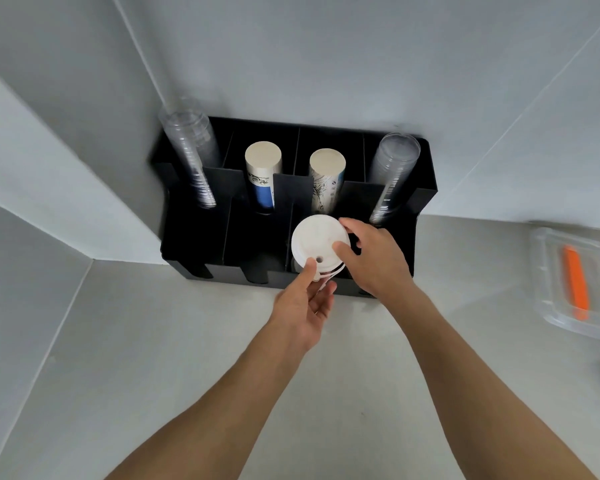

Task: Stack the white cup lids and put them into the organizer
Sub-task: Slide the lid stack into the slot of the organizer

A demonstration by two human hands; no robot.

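A stack of white cup lids (317, 242) is held tilted over the third front compartment of the black organizer (194, 244). My left hand (305, 306) grips the stack from below, thumb on the top lid's near edge. From the right, my right hand (374, 261) holds the stack, with fingers on its far rim and thumb on its top. How many lids the stack has cannot be told. The lower part of the stack is hidden behind my hands.
The organizer stands against the wall on a pale counter. Its back row holds two stacks of clear cups (191, 154) (392, 174) and two stacks of paper cups (262, 171) (326, 178). A clear plastic box (548, 296) with an orange tool (575, 285) lies at right.
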